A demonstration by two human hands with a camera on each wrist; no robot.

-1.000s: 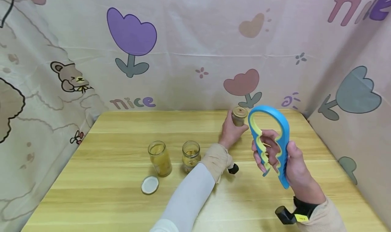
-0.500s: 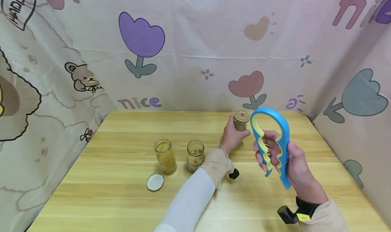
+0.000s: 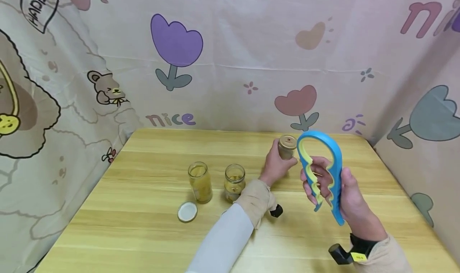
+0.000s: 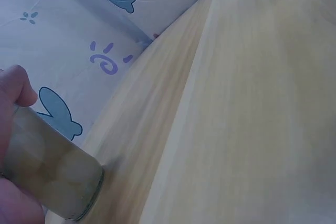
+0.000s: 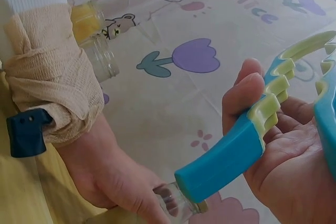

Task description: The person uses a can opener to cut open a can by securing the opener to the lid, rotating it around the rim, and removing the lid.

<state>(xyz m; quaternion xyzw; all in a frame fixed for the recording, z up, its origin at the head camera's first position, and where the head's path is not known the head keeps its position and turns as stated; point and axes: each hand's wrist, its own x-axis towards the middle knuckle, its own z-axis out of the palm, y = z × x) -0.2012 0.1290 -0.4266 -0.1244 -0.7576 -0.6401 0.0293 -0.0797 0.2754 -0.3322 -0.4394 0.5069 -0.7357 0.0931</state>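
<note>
At the back right of the table, my left hand [image 3: 277, 166] grips a glass jar [image 3: 287, 147] with a gold lid, fingers and thumb around its side. Pale round shapes show through the jar's glass [image 4: 58, 166] in the left wrist view. My right hand [image 3: 353, 197] holds a blue and yellow jar opener [image 3: 336, 161] up in the air, just right of the jar. The opener's toothed arms [image 5: 268, 103] stand apart, with nothing between them. Left of my left forearm are a lidless tall jar [image 3: 201, 185] with yellow contents and a shorter lidless jar [image 3: 234, 185].
A loose lid [image 3: 187, 212], white side up, lies in front of the tall jar. The wooden table [image 3: 143, 241] ends at a printed cloth [image 3: 230, 97] behind and at both sides. My left forearm [image 3: 223, 237] reaches across the table's middle.
The view has turned a little left. The lidded jar in my left hand has come slightly left and nearer to me. My right hand keeps its hold on the jar opener.
</note>
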